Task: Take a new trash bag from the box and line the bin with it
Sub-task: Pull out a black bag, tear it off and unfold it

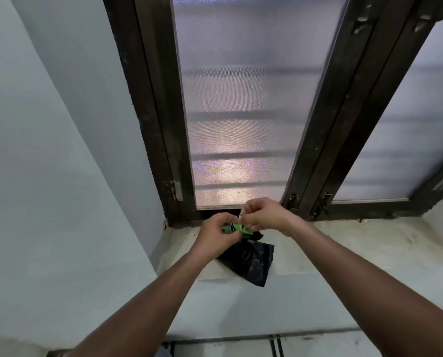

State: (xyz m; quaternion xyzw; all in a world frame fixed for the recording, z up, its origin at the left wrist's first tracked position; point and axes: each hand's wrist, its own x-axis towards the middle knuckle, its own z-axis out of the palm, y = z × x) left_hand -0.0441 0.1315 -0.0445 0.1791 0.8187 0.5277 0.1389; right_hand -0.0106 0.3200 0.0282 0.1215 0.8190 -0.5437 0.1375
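A folded black trash bag pack (pixel 250 261) lies on the pale window sill (pixel 344 251), one corner hanging over the front edge. At its far end is a small green label or wrapper (pixel 239 228). My left hand (pixel 219 234) grips the pack at the green part. My right hand (pixel 263 213) pinches something thin at the top of the green wrapper, fingers closed. The two hands almost touch. No box and no bin are in view.
A dark-framed window (pixel 243 112) with mesh screen rises right behind the sill. A pale wall (pixel 48 176) closes in on the left. The tiled floor (pixel 318 346) shows below the sill.
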